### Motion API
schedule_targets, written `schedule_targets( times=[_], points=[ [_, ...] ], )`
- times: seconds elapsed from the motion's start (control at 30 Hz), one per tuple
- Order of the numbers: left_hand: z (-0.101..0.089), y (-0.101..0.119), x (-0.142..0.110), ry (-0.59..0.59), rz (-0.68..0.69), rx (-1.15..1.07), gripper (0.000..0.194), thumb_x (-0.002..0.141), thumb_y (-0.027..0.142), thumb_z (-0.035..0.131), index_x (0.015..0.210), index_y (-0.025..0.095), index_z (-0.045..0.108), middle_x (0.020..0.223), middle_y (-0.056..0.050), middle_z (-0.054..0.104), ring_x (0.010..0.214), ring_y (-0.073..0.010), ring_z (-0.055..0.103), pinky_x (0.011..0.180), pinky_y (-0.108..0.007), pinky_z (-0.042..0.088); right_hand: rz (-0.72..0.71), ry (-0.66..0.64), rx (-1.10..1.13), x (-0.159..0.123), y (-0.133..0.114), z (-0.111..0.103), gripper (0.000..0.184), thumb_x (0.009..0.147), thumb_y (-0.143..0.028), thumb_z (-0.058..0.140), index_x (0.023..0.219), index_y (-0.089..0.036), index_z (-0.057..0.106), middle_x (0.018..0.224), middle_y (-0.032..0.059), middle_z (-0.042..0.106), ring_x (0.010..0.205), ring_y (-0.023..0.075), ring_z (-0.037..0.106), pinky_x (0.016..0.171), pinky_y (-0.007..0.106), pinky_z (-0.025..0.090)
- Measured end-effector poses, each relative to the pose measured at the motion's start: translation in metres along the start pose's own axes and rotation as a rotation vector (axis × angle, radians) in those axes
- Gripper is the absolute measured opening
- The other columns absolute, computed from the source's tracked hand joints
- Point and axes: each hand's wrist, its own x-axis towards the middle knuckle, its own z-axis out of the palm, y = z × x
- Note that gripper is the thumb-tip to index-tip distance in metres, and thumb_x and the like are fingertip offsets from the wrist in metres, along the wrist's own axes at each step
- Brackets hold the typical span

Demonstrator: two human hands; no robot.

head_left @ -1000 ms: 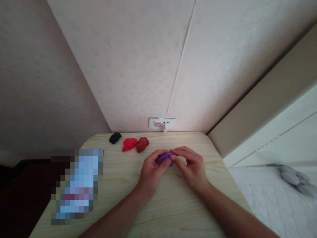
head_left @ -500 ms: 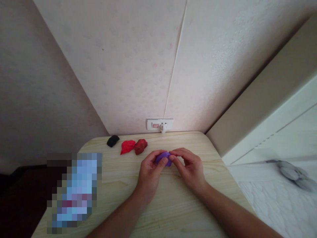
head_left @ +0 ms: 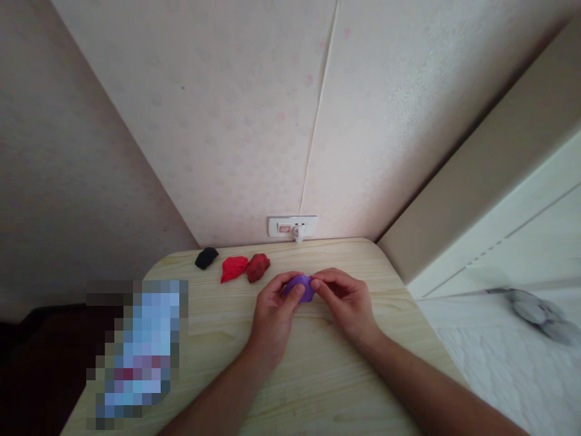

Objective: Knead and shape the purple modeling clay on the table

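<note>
A purple lump of clay (head_left: 302,286) is pinched between both my hands above the light wooden table (head_left: 313,375). My left hand (head_left: 273,320) grips its left side with thumb and fingers closed on it. My right hand (head_left: 347,307) holds its right side, fingers curled and pressed to the lump. Most of the lump's underside is hidden by my fingers.
Near the table's far edge lie a black clay lump (head_left: 206,258), a bright red lump (head_left: 233,267) and a dark red lump (head_left: 258,267). A blurred-out object (head_left: 138,345) rests at the left. A wall socket (head_left: 292,226) sits behind; a bed (head_left: 512,357) is to the right.
Both hands kept working the purple lump in place; it looks rounder and flatter now. The view shifted slightly.
</note>
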Motion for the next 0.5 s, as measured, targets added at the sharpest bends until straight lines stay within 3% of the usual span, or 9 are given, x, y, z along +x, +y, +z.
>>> schedule_targets(
  times=[0.1,0.23,0.5],
  points=[
    [-0.0024,-0.0031,0.0022,-0.018,0.032,0.024,0.024,0.075,0.027,0.084,0.097,0.018,0.076,0.097,-0.004,0.076,0.093,-0.0151,0.067,0.087,-0.026,0.052,-0.027,-0.02,-0.008,0.0009,-0.0002,-0.0006,0.012,0.087,-0.024,0.077,0.097,-0.027,0.082,0.09,0.005,0.076,0.083,0.0177,0.07,0.075,0.029,0.057],
    [-0.0032,-0.0052,0.0031,-0.011,0.029,0.037,0.026,0.074,0.027,0.085,0.097,0.018,0.078,0.098,-0.005,0.077,0.094,-0.0162,0.067,0.09,-0.027,0.051,-0.046,-0.021,-0.04,0.0012,-0.0004,-0.0021,0.006,0.087,-0.026,0.077,0.088,-0.026,0.083,0.084,0.0055,0.075,0.077,0.0179,0.068,0.07,0.03,0.056],
    [0.0029,0.0019,-0.0003,0.041,-0.02,-0.065,0.027,0.071,0.026,0.087,0.094,0.016,0.075,0.092,-0.004,0.074,0.087,-0.0137,0.067,0.081,-0.025,0.053,-0.047,0.022,-0.067,-0.0021,0.0024,0.0009,0.008,0.087,-0.024,0.076,0.089,-0.028,0.083,0.085,0.005,0.076,0.078,0.0179,0.069,0.071,0.03,0.056]
  ],
)
